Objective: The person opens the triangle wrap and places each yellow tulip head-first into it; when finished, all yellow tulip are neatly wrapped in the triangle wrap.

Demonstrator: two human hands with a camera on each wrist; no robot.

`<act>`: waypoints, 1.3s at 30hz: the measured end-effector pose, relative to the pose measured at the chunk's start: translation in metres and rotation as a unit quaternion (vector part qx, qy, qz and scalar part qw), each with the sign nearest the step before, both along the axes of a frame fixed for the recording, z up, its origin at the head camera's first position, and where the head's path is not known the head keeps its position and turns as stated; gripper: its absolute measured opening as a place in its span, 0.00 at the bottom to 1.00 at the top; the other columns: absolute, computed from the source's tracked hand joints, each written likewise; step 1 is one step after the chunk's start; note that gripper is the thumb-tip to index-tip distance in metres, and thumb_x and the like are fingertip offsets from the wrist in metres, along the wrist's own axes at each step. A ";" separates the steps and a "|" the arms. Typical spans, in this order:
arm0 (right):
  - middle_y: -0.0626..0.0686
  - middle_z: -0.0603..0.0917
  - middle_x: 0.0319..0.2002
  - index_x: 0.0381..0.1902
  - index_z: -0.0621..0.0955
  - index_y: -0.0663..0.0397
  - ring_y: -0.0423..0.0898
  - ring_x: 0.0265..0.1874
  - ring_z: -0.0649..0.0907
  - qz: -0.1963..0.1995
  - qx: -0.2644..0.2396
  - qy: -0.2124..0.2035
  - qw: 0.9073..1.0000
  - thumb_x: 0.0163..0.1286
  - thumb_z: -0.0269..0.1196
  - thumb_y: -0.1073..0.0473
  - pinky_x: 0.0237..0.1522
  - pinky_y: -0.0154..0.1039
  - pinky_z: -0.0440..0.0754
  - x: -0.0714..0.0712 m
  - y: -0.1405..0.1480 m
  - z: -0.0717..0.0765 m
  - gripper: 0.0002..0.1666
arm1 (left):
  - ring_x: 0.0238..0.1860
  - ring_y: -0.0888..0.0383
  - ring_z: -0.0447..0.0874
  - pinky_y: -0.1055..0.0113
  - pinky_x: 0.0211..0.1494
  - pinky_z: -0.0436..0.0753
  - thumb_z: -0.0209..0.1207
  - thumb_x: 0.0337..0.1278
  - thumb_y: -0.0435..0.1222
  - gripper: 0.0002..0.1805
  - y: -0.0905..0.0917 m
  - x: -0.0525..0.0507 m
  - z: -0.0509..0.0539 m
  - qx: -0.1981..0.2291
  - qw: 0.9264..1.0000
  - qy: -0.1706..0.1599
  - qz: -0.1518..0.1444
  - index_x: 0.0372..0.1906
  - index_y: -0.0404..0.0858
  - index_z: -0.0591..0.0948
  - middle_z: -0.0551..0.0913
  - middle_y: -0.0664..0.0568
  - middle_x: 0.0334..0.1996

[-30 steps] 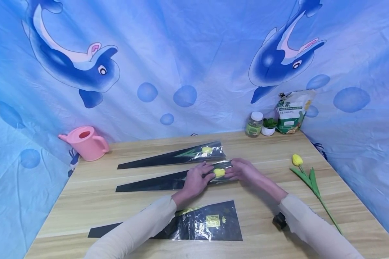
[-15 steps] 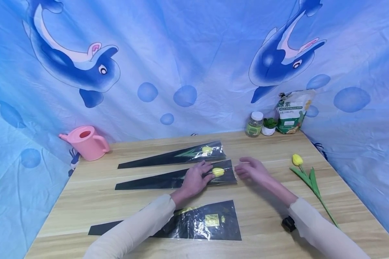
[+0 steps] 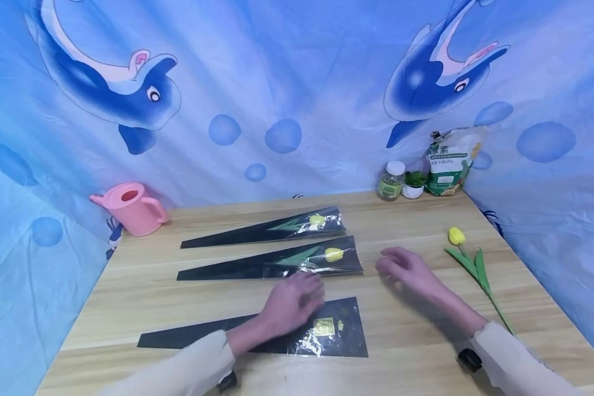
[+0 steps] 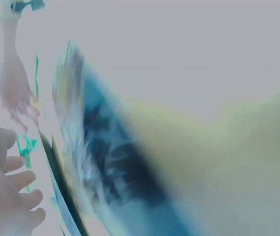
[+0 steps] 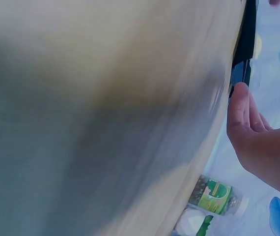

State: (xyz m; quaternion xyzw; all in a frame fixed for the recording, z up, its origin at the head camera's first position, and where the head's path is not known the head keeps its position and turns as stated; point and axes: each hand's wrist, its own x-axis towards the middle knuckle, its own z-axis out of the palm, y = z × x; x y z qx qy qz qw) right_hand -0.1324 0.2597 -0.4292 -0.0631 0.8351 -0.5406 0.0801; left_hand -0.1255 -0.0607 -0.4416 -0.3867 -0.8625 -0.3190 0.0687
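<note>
The left hand point(image 3: 289, 305) is hovering or resting, I cannot tell which, over the far side of the front wrapper point(image 3: 344, 341), and its fingers are bending loosely, standing a little apart and holding nothing. This wrapper is lying nearest to the person, and it is showing a gold label point(image 3: 324, 326) close to its wide end.

The right hand point(image 3: 410, 272) is staying off the wide end of the middle wrapper point(image 3: 237, 267), on the side toward the right edge of the worktop point(image 3: 416, 220). Its fingers are curving softly and gripping nothing. The middle wrapper is containing one yellow tulip point(image 3: 334, 254). Behind it, closer to the back edge, the back wrapper point(image 3: 247, 234) is containing another yellow tulip point(image 3: 317, 220). All three wrappers are pointing their narrow ends toward the left edge.

A loose tulip point(image 3: 482, 272) is lying beside the right edge, its flower facing the back edge. At the back left corner a pink watering can point(image 3: 133, 212) is standing. Near the back right corner a jar point(image 3: 390, 181), a potted plant point(image 3: 413, 184) and a bag point(image 3: 447, 168) are standing in a row. Behind everything a blue curtain point(image 3: 277, 82) with dolphins is hanging.
</note>
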 end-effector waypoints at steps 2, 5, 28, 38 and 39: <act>0.66 0.83 0.51 0.67 0.66 0.73 0.56 0.43 0.85 0.003 -0.001 0.001 1.000 0.76 0.59 0.55 0.42 0.47 0.86 0.006 0.002 -0.001 0.31 | 0.65 0.41 0.73 0.45 0.68 0.69 0.67 0.61 0.41 0.24 -0.005 0.018 0.000 -0.051 0.998 -0.035 -0.012 0.59 0.34 0.81 0.79 0.40 0.61; 0.65 0.84 0.50 0.66 0.67 0.73 0.56 0.43 0.85 0.004 0.001 -0.001 1.000 0.76 0.59 0.55 0.43 0.46 0.85 0.013 0.003 -0.003 0.31 | 0.69 0.42 0.68 0.46 0.71 0.65 0.65 0.63 0.47 0.29 -0.008 0.036 -0.005 -0.103 0.993 -0.053 -0.022 0.64 0.36 0.78 0.74 0.42 0.66; 0.63 0.85 0.46 0.61 0.71 0.75 0.55 0.42 0.85 0.054 -0.018 -0.011 0.998 0.75 0.60 0.57 0.38 0.43 0.86 0.033 -0.012 -0.009 0.27 | 0.72 0.42 0.62 0.48 0.75 0.57 0.65 0.63 0.41 0.29 0.019 0.029 -0.030 -0.053 0.996 -0.073 -0.008 0.63 0.28 0.77 0.72 0.40 0.68; 0.65 0.84 0.48 0.61 0.70 0.76 0.57 0.45 0.85 0.059 -0.031 -0.016 0.998 0.75 0.59 0.59 0.37 0.42 0.85 0.034 -0.012 -0.013 0.27 | 0.69 0.42 0.68 0.49 0.73 0.62 0.65 0.63 0.37 0.22 0.023 0.027 -0.039 -0.020 0.999 -0.046 0.020 0.57 0.28 0.81 0.77 0.40 0.63; 0.65 0.84 0.48 0.61 0.70 0.76 0.57 0.45 0.85 0.059 -0.032 -0.016 0.998 0.75 0.59 0.59 0.37 0.42 0.85 0.034 -0.012 -0.013 0.27 | 0.69 0.42 0.68 0.49 0.73 0.63 0.66 0.62 0.37 0.22 0.023 0.027 -0.039 -0.020 0.999 -0.043 0.022 0.56 0.28 0.81 0.77 0.40 0.63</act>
